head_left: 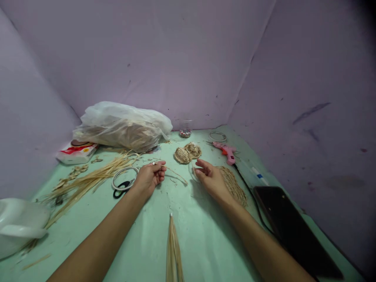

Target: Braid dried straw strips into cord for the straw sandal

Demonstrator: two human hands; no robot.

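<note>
My left hand [150, 176] rests on the green table [152, 235] with its fingers curled round one end of a thin straw strand [176, 175] that runs to the right. A short way to the right, my right hand [209, 177] lies with fingers half curled beside a clear ring [194, 172]; whether it grips the ring is unclear. Its wrist lies over a flat woven straw mat [234, 185]. Two small woven straw coils [188, 152] sit just beyond both hands.
A loose straw bundle [85, 181], a white ring over black scissors [125, 181], a bulging plastic bag [125, 126], a red-and-white box [76, 152], a bead jar [185, 129], a pink glue gun [226, 150] with a black cord, a dark phone [289, 223], near straw [173, 254], a white container [17, 225].
</note>
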